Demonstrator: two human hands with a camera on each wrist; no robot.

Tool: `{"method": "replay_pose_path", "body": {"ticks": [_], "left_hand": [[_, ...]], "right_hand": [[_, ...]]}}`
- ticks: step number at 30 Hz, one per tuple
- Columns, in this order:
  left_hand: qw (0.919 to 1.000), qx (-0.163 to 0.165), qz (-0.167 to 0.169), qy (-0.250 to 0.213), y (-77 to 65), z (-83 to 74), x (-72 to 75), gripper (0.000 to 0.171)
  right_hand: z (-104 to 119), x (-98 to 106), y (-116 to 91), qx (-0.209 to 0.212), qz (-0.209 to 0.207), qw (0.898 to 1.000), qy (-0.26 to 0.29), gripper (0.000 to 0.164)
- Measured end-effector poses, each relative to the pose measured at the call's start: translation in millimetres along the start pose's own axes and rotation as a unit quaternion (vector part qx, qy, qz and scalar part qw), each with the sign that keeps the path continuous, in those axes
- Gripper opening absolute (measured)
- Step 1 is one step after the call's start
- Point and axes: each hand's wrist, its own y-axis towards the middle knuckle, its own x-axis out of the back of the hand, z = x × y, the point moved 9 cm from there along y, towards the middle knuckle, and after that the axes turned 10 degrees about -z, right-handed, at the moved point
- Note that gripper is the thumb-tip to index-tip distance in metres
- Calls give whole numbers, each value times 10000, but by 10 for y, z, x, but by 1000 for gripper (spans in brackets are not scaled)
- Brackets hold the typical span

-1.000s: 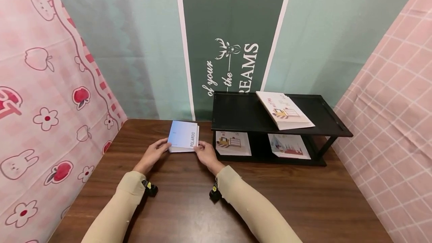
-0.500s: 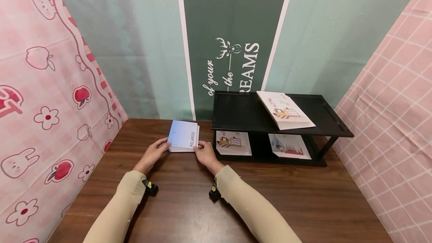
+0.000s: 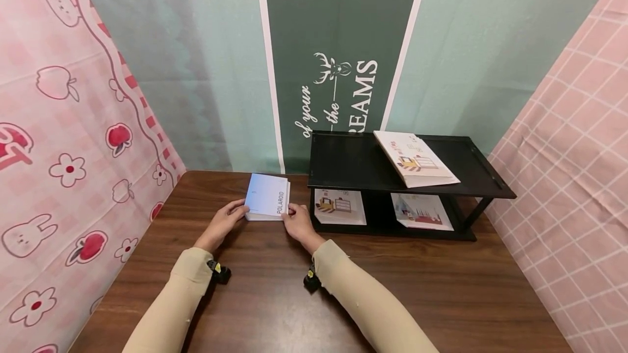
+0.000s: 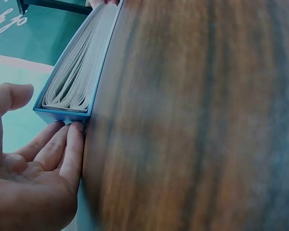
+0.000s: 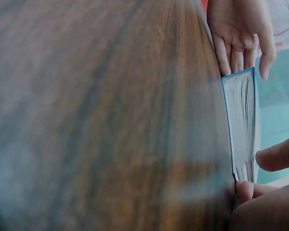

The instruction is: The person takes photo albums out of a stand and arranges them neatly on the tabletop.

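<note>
A thick blue-and-white photo album (image 3: 266,194) marked POLAROID lies flat on the brown wooden table, its near edge showing white pages in both wrist views. My left hand (image 3: 223,226) is at its left side. In the left wrist view, straight fingers (image 4: 73,144) touch the album's blue spine, and the thumb stands apart from the cover. At the near right corner, my right hand (image 3: 301,227) holds the album. The right wrist view has its thumb (image 5: 274,156) against the cover and bent fingertips at the page edge; the other fingers are partly hidden.
A black two-tier rack (image 3: 343,162) stands close to the right hand. On its top lies a white illustrated book (image 3: 417,162), overhanging the front edge slightly. Its lower tier bears an illustrated book (image 3: 339,207) at left and another book (image 3: 423,212) at right. Fabric curtains surround the table.
Both hands and the album stay practically where they were. Only a very slight shift of the head view shows.
</note>
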Motion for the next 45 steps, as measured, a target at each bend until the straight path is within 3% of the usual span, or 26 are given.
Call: {"method": "replay_pose_path", "body": {"ticks": [11,16,20,25,32,39,45], "left_hand": [[9978,-160,-52,646,-144,-68,-61,64],[9942,-369,-274,973,-219,-214,-9,63],[9929,-641,-269,966,-291,-384,-4,63],[9903,-980,-269,944,-371,-600,-38,64],[9881,-1100,-351,1019,-480,-800,-106,62],[9860,-1408,-134,885,-612,-1041,-272,55],[9853,-1590,25,629,-727,-1260,-423,51]], "right_hand": [[-57,30,-99,-227,173,9996,-38,36],[-35,17,-203,-515,616,9966,-169,46],[4,46,-316,-556,867,9943,-266,54],[92,156,-441,-436,1049,9935,-103,58],[236,382,-523,-8,1209,9926,90,51],[390,676,-580,526,1483,9875,48,42],[492,977,-595,717,1483,9863,101,39]]}}
